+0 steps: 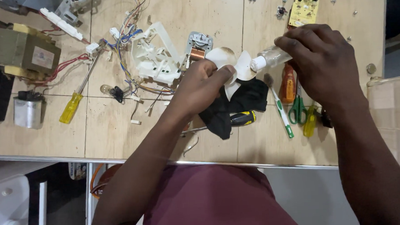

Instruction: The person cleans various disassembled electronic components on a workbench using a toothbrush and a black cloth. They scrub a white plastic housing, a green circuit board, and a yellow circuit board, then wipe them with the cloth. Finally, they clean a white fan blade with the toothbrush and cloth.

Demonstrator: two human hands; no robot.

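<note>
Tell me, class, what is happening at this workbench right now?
A person holds a white fan blade and a black cloth in the left hand. The right hand tips a small clear bottle, its white nozzle against the blade. On the wooden table lie a yellow-handled screwdriver, green scissors, a toothbrush, a white plastic frame, loose wires and a transformer.

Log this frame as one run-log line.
left hand: holds white plastic fan blade and black cloth | right hand: tips small clear bottle at blade | surface: wooden table
</note>
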